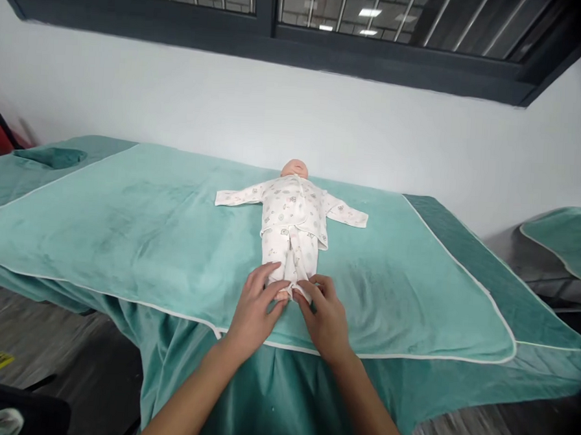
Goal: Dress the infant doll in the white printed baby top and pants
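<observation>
A baby doll point(295, 168) lies on its back on the green bed cover, head toward the wall and arms spread wide. It wears a white patterned jacket point(286, 201) and matching trousers point(275, 248). At the doll's feet, my left hand point(256, 306) pinches the lower hem of the trousers. My right hand point(325, 315) grips the cloth of the same hem from the other side, fingertips close to those of my left. Part of a bare foot point(281, 295) shows beside my left fingers. The trouser ends are partly hidden by my fingers.
The light green cover point(182, 238) with white piping lies over a darker green sheet point(427, 212) on the bed. Behind stands a white wall point(204, 96) below a dark-framed barred window point(271, 28). Another green-covered bed point(572, 239) is at right; a black object point(18, 404) stands at lower left.
</observation>
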Motion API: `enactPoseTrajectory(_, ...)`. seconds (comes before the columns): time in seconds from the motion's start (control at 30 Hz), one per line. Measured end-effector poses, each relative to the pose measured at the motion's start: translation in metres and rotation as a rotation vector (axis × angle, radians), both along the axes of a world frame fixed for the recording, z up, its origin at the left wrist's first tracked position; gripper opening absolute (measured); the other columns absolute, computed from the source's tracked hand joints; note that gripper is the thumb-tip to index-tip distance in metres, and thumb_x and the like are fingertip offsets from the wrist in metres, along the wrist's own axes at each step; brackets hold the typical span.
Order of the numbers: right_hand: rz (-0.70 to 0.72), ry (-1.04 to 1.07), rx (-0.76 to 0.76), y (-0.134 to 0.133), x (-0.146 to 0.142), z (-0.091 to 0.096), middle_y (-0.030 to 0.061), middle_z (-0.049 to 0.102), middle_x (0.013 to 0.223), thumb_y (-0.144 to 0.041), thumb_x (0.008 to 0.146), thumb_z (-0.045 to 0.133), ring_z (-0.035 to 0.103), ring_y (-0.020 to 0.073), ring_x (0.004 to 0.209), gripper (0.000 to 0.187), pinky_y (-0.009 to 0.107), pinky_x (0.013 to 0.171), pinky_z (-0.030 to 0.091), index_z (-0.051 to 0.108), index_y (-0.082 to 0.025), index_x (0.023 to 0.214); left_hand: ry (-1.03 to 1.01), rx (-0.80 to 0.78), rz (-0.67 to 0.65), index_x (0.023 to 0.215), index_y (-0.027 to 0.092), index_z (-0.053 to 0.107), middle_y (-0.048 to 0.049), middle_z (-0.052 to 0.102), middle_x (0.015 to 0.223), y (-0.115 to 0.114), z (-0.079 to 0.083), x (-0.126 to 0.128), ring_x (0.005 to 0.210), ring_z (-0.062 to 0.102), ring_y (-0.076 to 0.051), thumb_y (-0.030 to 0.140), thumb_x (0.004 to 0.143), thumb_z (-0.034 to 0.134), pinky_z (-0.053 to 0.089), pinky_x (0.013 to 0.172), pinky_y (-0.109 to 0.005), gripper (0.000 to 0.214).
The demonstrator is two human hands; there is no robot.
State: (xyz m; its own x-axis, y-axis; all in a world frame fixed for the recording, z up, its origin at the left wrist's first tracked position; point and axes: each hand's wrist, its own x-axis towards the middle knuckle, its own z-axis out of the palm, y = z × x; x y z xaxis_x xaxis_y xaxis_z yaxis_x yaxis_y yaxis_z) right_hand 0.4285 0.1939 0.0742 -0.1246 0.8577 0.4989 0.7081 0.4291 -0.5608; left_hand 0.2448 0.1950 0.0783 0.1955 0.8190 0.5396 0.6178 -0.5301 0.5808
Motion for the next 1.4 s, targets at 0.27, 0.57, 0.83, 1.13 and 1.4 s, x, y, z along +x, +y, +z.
enactPoseTrajectory(0.27,-0.168,0.202,0.004,0.018,0.017,0.000,0.0062,0.055,0.106,-0.026,0.090,0.059,0.056,0.0153,0.069,0.012,0.032,0.065,0.052,0.058,-0.023,0.101,-0.277,-0.033,0.171,0.097,0.023,0.069,-0.0052,0.066,0.112,0.018,0.010,-0.024,0.101,0.062,-0.018,0.019,0.089,0.062,0.052,0.086,-0.033,0.011)
enactPoseTrajectory(0.57,0.013,0.136,0.069,-0.009,0.005,-0.009,0.0021,0.056,0.088,-0.010,0.093,0.048,0.056,0.0160,0.076,0.016,0.028,0.067,0.048,0.052,-0.025,0.088,0.028,0.207,-0.038,0.107,0.025,0.066,-0.0038,0.071,0.107,0.000,0.002,-0.018,0.107,0.058,-0.020,0.003,0.090,0.052,0.049,0.093,-0.040,0.031)
enactPoseTrajectory(0.83,-0.134,0.050,-0.027,-0.003,0.013,-0.021,0.0043,0.057,0.096,-0.021,0.088,0.063,0.058,0.0212,0.084,0.017,0.033,0.070,0.050,0.051,-0.023,0.100,0.054,0.069,0.270,0.140,0.024,0.045,-0.0146,0.046,0.145,0.008,-0.021,-0.002,0.135,0.045,-0.029,0.016,0.090,0.060,0.045,0.107,-0.051,0.053)
enactPoseTrajectory(1.13,-0.182,0.074,-0.034,0.023,-0.014,-0.010,0.0116,0.049,0.120,-0.016,0.084,0.063,0.059,0.0260,0.097,0.047,0.040,0.079,0.054,0.048,-0.022,0.128,-0.066,0.002,0.208,0.132,0.023,0.054,-0.0113,0.033,0.160,0.025,-0.016,-0.004,0.143,0.042,-0.025,0.017,0.096,0.046,0.050,0.105,-0.039,0.038)
enactPoseTrajectory(1.4,-0.232,-0.073,-0.055,0.019,0.002,-0.023,0.0086,0.058,0.103,-0.022,0.084,0.066,0.058,0.0289,0.092,0.040,0.045,0.078,0.050,0.048,-0.019,0.120,-0.053,0.029,0.202,0.143,0.025,0.049,-0.0106,0.039,0.158,0.022,-0.022,-0.011,0.142,0.044,-0.025,0.021,0.094,0.055,0.045,0.113,-0.043,0.050)
